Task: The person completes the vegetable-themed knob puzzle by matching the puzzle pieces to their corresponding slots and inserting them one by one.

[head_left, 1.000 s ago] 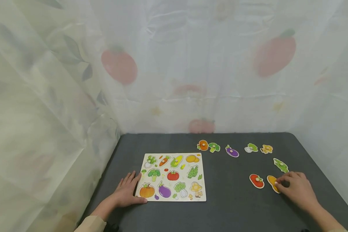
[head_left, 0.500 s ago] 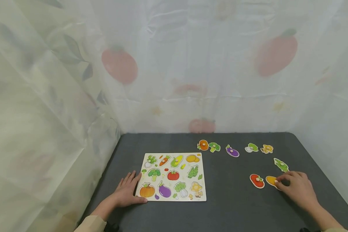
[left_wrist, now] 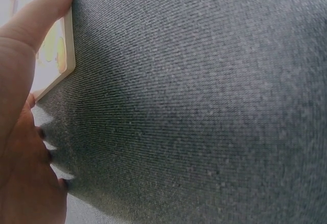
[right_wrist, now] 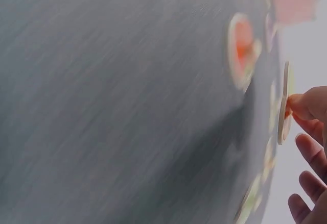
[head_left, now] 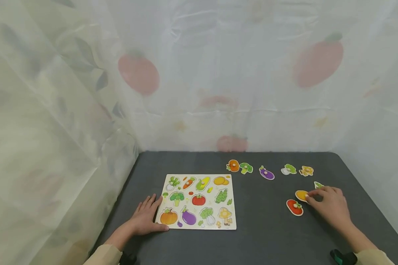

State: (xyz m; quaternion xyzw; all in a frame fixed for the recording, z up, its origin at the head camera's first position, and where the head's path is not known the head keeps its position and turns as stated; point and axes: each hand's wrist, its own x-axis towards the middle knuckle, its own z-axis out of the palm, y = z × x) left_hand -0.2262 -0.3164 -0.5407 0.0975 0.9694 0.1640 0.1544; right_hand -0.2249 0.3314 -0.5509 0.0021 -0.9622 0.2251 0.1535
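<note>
My right hand (head_left: 331,207) pinches a yellow, potato-like puzzle piece (head_left: 300,195) between thumb and fingertips. In the right wrist view that piece (right_wrist: 284,117) stands on edge above the dark tabletop, its other fingers (right_wrist: 311,155) spread behind. Just below it in the head view lies a red tomato piece (head_left: 294,208) with a small knob. The green pea-pod piece (head_left: 318,185) is partly covered by the right hand. On the left, my left hand (head_left: 144,219) rests with spread fingers along the left edge of a white vegetable puzzle board (head_left: 199,226), thumb at its near corner.
Along the far side of the dark table (head_left: 262,239) lie pumpkin (head_left: 233,166), broccoli (head_left: 245,168), eggplant (head_left: 266,173), cabbage (head_left: 289,169) and mushroom (head_left: 306,170) pieces. A pale patterned curtain (head_left: 199,73) encloses the table at the back and sides.
The right hand has lifted the yellow piece and moved it left and away from the body, exposing more table around the tomato piece. My left hand and the board stay put.
</note>
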